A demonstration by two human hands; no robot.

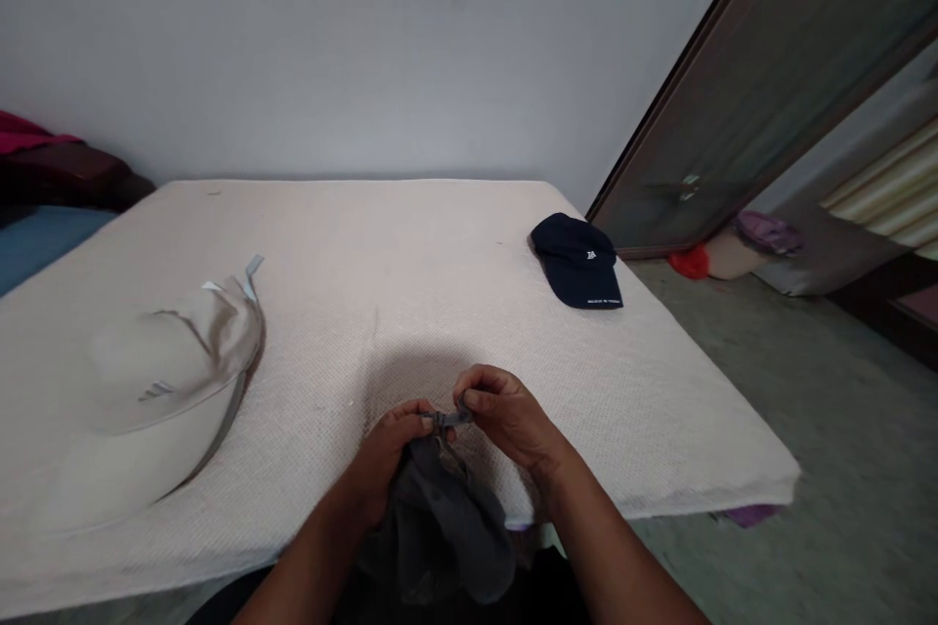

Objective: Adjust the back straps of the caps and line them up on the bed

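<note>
A dark grey cap hangs at the near edge of the bed, with its adjusting strap uppermost. My left hand pinches the cap's strap by the buckle. On the other side, my right hand is closed on the strap's free end, which curls up between thumb and fingers. Part of the cap's body sits in shadow against my dark clothing. To the left lies a pale cap with a small striped logo, its strap end sticking up. A navy cap with white lettering rests at the right.
The caps lie on a bed with a white textured cover, pushed against a pale wall. At the right stands a dark-framed sliding door. Red and purple cloth items lie on the floor beyond. Dark bundles sit at far left.
</note>
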